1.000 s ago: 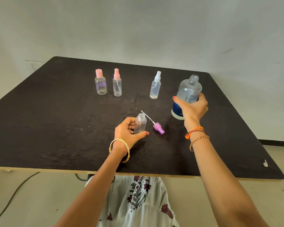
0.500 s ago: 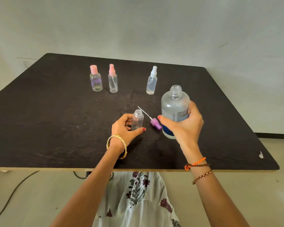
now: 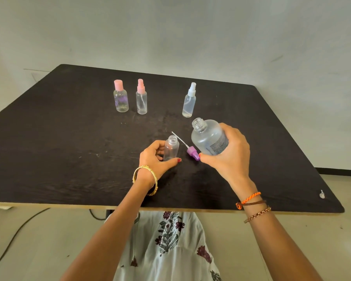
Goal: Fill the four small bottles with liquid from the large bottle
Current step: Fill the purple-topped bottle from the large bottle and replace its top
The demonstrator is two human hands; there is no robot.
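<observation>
My left hand (image 3: 155, 158) grips a small clear bottle (image 3: 171, 148) that stands uncapped on the dark table (image 3: 59, 138). My right hand (image 3: 229, 157) holds the large clear bottle (image 3: 208, 137) lifted off the table and tilted, its open neck pointing up and left toward the small bottle. A purple spray cap (image 3: 192, 152) with its thin tube lies flat between the two bottles. Three capped small bottles stand further back: a pink flip-cap bottle (image 3: 121, 99), a pink spray bottle (image 3: 141, 97) and a white spray bottle (image 3: 189, 100).
A small white object (image 3: 322, 194) lies near the table's front right corner. A black cable (image 3: 14, 236) runs across the floor at the lower left. A pale wall stands behind the table.
My right hand has lifted the large bottle off the table, carried it left toward the small bottle and begun tilting it. My left hand still holds the small bottle.
</observation>
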